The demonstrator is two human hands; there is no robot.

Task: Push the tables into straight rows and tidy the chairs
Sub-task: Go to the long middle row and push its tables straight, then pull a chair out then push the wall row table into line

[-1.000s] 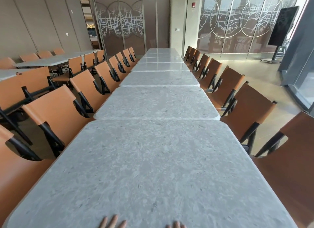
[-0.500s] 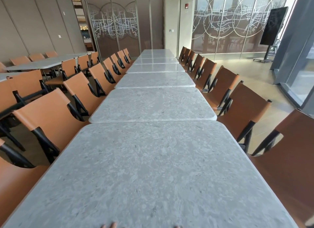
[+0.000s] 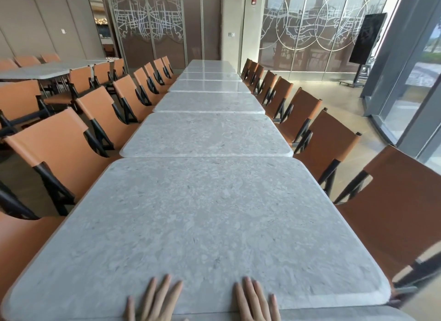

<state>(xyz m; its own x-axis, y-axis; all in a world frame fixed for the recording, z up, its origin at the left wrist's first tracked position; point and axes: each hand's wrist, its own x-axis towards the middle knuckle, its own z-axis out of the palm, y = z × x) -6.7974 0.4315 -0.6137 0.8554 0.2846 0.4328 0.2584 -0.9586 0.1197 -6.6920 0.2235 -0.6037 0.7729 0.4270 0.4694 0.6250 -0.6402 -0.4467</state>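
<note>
While my left hand (image 3: pixel 156 301) and my right hand (image 3: pixel 255 301) lie flat on the near edge of the nearest table (image 3: pixel 202 225), the fingers (image 3: pixel 164 289) are straight and spread, holding nothing. That table butts end to end against the next table (image 3: pixel 206 134), and more grey tops run on in one line toward the patterned glass wall (image 3: pixel 310 26). Orange chairs (image 3: pixel 59 151) flank both sides (black frames, backs close to the table edges), with a dark screen on a stand (image 3: pixel 366 36) far right.
</note>
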